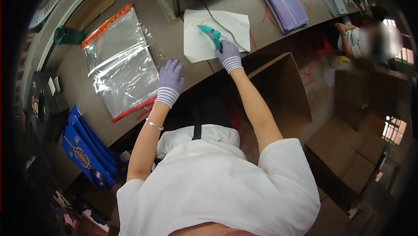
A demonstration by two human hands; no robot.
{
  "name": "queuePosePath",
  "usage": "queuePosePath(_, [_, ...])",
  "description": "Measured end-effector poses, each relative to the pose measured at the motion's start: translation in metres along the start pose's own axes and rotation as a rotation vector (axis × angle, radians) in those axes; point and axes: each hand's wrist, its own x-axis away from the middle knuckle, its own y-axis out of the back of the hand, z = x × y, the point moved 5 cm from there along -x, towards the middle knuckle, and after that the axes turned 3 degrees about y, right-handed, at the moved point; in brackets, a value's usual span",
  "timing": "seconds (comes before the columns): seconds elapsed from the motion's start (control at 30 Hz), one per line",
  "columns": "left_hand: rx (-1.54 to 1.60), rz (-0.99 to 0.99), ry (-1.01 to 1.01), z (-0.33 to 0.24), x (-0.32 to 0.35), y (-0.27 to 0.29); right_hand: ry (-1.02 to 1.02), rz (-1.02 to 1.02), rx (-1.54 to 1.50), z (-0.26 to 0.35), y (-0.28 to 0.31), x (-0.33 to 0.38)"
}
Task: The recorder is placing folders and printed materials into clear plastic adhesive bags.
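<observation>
My right hand, in a purple glove with a striped cuff, grips the handle of a teal glue gun. The gun rests over a white sheet marked with dried glue near its nozzle, and a dark cord runs across that sheet. My left hand, gloved the same way, lies with fingers stretched on the table edge. Just left of it is a stack of clear plastic bags with red strips at top and bottom. Its fingertips are close to the bags' right edge.
Purple folded bags with red cords lie at the far right of the table. Blue bags hang by the left edge. An open cardboard box stands below the table on the right. Another person sits further right.
</observation>
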Motion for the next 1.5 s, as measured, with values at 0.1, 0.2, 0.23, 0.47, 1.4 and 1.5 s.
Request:
queuePosePath(0.1, [-0.042, 0.131, 0.046, -0.03, -0.047, -0.034, 0.06, -0.058, -0.023, -0.016, 0.0, -0.019])
queuePosePath(0.2, [-0.214, 0.268, 0.152, -0.041, -0.084, -0.068, 0.116, -0.123, 0.028, -0.035, 0.014, -0.051])
queuePosePath(0.23, [-0.223, 0.27, 0.146, -0.049, -0.1, -0.071, 0.11, -0.129, 0.021, -0.047, 0.016, -0.067])
queuePosePath(0.47, [-0.417, 0.3, 0.209, -0.079, -0.182, -0.084, 0.226, 0.023, 0.092, -0.095, 0.04, -0.161])
queuePosePath(1.4, [1.227, 0.37, 0.654, -0.272, -0.374, -0.198, -0.417, 0.324, 0.017, -0.457, 0.189, -0.228])
queuePosePath(1.5, [1.237, 0.437, 0.697, -0.276, -0.385, -0.207, -0.42, 0.383, -0.308, -0.462, 0.183, -0.208])
